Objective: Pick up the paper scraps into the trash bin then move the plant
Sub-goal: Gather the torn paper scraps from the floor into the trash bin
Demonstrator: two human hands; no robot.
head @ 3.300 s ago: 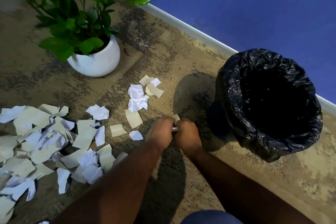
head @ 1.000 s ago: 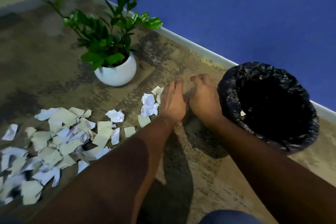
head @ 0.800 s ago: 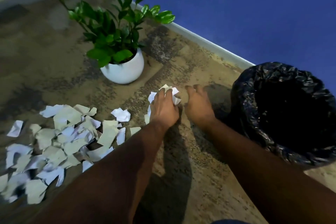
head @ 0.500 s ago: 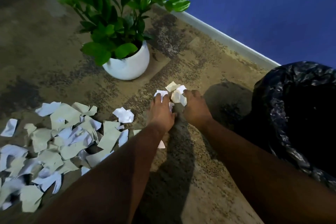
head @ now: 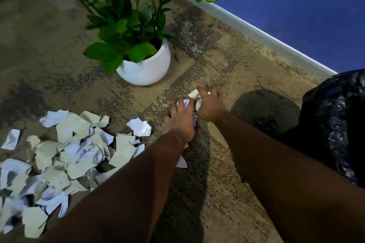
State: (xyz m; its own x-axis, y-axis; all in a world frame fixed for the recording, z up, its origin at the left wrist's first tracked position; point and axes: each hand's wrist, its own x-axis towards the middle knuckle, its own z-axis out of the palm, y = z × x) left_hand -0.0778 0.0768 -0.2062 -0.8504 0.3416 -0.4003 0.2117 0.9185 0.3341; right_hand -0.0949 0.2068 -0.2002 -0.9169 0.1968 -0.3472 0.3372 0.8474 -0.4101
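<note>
My left hand (head: 180,119) and my right hand (head: 209,105) are side by side on the carpet, both curled around a small bunch of white and beige paper scraps (head: 192,97) that shows between the fingers. A large pile of torn paper scraps (head: 65,156) lies at the lower left, with one crumpled white scrap (head: 139,126) at its right edge. The green plant (head: 126,16) stands in a round white pot (head: 146,68) beyond the hands. The trash bin (head: 335,116), lined with a black bag, is at the right edge, partly cut off.
A blue wall (head: 286,2) with a white baseboard (head: 256,33) runs diagonally behind the plant and bin. Mottled brown carpet (head: 227,193) covers the floor. A single white scrap (head: 181,162) lies under my left forearm.
Both hands went from the bin back to the small scrap cluster near the plant and closed in on it, bunching the scraps together. The view swung left, pushing the bin to the edge.
</note>
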